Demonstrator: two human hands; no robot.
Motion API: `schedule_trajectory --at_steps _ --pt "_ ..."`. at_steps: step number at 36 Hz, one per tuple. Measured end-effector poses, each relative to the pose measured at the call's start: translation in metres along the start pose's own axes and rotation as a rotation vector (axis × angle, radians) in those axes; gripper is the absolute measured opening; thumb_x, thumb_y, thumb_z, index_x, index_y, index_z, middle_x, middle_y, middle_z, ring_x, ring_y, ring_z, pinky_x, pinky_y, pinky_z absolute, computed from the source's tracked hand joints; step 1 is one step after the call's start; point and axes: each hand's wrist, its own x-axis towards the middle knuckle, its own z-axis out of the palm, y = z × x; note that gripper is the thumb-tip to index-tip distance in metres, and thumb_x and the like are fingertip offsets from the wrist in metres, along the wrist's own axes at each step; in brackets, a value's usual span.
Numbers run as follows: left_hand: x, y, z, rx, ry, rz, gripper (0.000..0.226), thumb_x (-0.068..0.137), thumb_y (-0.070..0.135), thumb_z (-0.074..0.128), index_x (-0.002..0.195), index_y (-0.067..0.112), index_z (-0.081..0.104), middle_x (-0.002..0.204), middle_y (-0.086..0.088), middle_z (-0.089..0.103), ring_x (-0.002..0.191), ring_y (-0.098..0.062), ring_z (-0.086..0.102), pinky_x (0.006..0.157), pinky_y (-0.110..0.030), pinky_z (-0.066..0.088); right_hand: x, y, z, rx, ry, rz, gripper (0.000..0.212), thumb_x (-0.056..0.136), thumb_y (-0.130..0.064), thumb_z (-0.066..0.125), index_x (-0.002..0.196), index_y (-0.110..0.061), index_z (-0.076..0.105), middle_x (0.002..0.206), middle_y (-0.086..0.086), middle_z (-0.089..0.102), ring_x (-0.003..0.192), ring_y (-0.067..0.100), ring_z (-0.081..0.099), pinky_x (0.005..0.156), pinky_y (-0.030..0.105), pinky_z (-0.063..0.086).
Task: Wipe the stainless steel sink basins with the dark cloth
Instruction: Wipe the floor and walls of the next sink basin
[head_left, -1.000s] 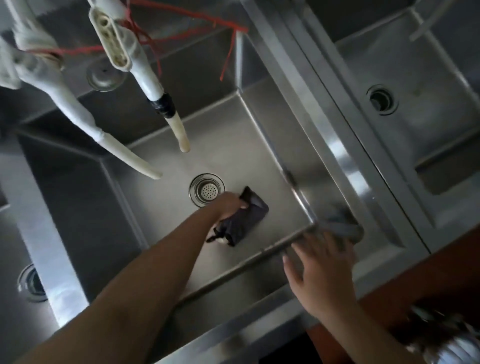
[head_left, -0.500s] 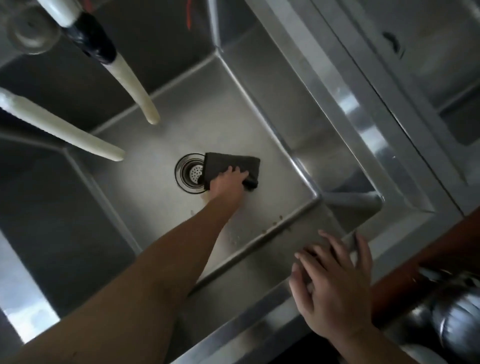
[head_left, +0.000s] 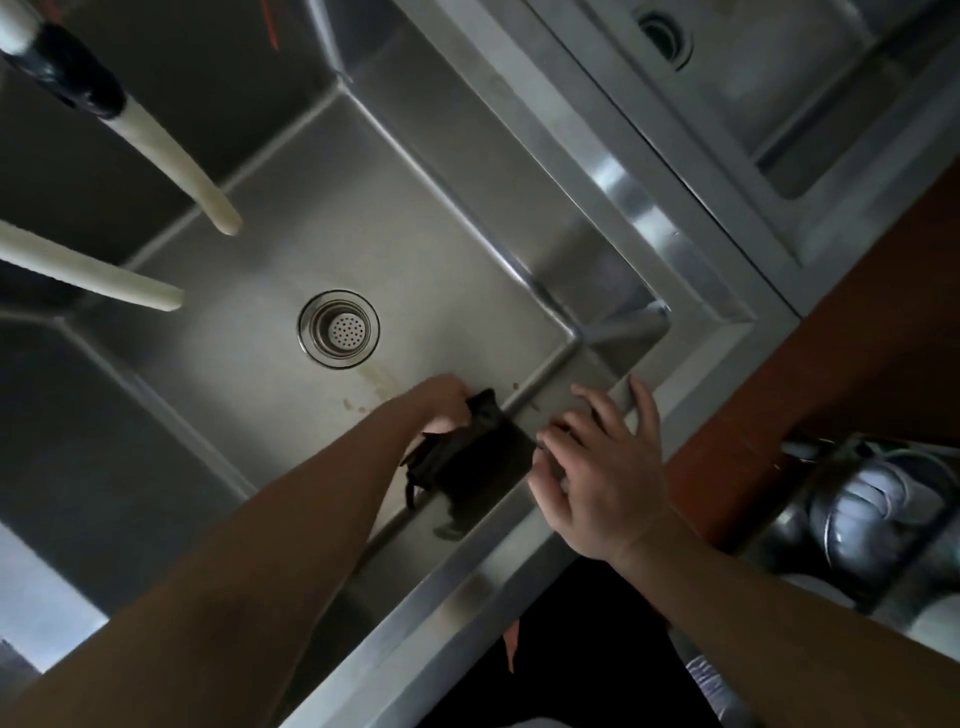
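Note:
A deep stainless steel sink basin (head_left: 291, 260) fills the middle of the head view, with a round strainer drain (head_left: 338, 329) in its floor. My left hand (head_left: 441, 402) reaches down into the basin and grips the dark cloth (head_left: 467, 462), pressed against the near wall where it meets the floor. My right hand (head_left: 597, 467) rests with spread fingers on the basin's front rim, just right of the cloth, holding nothing. Small brown stains lie on the floor between the drain and my left hand.
Two pale hose spouts (head_left: 171, 156) hang over the basin's left side. A second basin (head_left: 779, 88) with its own drain sits at top right beyond a wide steel divider. A brown floor strip (head_left: 857, 322) and metal bowls (head_left: 872, 514) lie at right.
My left hand has pulled the cloth from beside the drain back to the near wall of the basin. My right hand stays on the front rim; the view has shifted.

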Motion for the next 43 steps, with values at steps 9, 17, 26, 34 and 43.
schedule_trajectory --at_steps 9,17,26,34,43 --pt "0.023 0.038 -0.031 -0.644 0.660 0.020 0.007 0.075 0.033 0.057 0.075 0.030 0.063 0.068 0.001 0.065 0.072 -0.025 0.066 0.055 -0.025 0.048 -0.002 0.003 0.006 0.036 0.040 -0.045 0.024 0.087 -0.029 0.055 0.089 -0.014 0.073 0.092 0.003 0.071 0.130 0.032 0.053 0.113 0.063 0.026" --pt "0.083 0.084 -0.017 0.014 0.471 0.110 0.037 0.095 0.032 0.051 0.130 0.032 0.062 0.132 -0.009 0.058 0.116 -0.031 0.058 0.092 -0.039 0.047 -0.003 0.005 0.005 0.023 0.011 -0.029 0.022 0.083 -0.030 0.059 0.085 -0.014 0.074 0.096 0.002 0.072 0.130 0.028 0.053 0.114 0.062 0.025" --pt "0.079 0.057 0.026 0.341 0.308 0.366 0.047 0.094 0.025 0.053 0.140 0.035 0.051 0.149 0.011 0.048 0.140 -0.019 0.030 0.105 -0.039 0.026 -0.002 0.004 0.004 0.019 -0.002 -0.014 0.022 0.083 -0.030 0.058 0.084 -0.014 0.073 0.094 0.001 0.072 0.131 0.027 0.053 0.114 0.061 0.026" --pt "0.028 0.003 0.037 0.508 0.212 0.314 0.050 0.091 0.026 0.055 0.140 0.034 0.050 0.150 -0.008 0.042 0.134 -0.031 0.037 0.108 -0.039 0.028 -0.001 0.004 0.003 0.005 -0.045 0.005 0.024 0.086 -0.031 0.055 0.083 -0.016 0.073 0.090 -0.001 0.071 0.128 0.028 0.055 0.115 0.061 0.025" --pt "-0.026 -0.051 0.049 0.880 0.002 0.263 0.052 0.095 0.021 0.050 0.146 0.027 0.041 0.145 0.000 0.051 0.145 -0.023 0.026 0.115 -0.057 0.014 -0.002 0.003 0.003 -0.029 -0.063 -0.002 0.023 0.084 -0.031 0.054 0.079 -0.016 0.070 0.086 -0.001 0.068 0.122 0.028 0.057 0.114 0.061 0.025"
